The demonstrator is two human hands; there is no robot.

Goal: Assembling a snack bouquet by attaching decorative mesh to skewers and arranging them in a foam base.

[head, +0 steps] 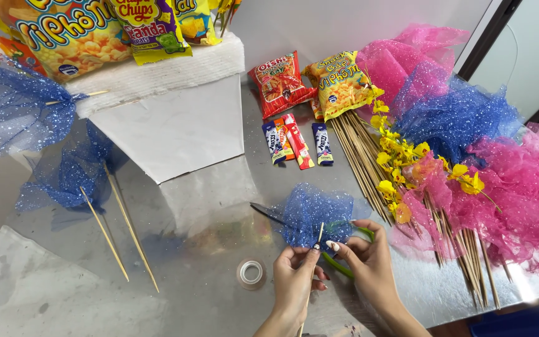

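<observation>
Head view: hands (pixel 332 265) pinching blue tulle (pixel 314 215)

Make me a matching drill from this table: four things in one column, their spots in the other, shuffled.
Things:
1. tape roll
2. blue tulle
3. snack sticks
4. pink tulle

Places:
A. on skewers at the table's right edge
B. flat on the table, left of the left hand
C. pinched on a skewer by both hands
D. below the red snack bag

Pairs: 1-B, 2-C, 3-D, 4-A
</observation>
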